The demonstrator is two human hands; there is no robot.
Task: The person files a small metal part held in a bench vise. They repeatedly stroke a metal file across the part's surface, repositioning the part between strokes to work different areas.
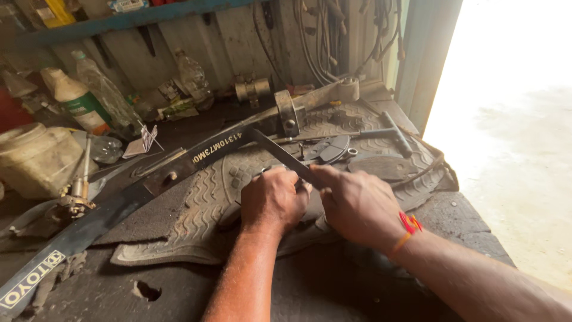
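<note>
My left hand [273, 201] is closed in a fist on a grey rubber tyre piece [220, 191] lying on the dark workbench; what it grips underneath is hidden. My right hand [357, 206], with a red and orange thread on the wrist, holds the near end of a long dark flat metal blade [280, 154] that slants up and to the left across the tyre piece. The two hands are close together, almost touching.
A long black leaf-spring bar [179, 167] runs diagonally across the bench to a metal eye [348, 89]. A T-shaped wrench [387, 131] lies behind the hands. Plastic bottles [77, 98] and a pale tub [36, 158] stand at the left. Bright doorway at the right.
</note>
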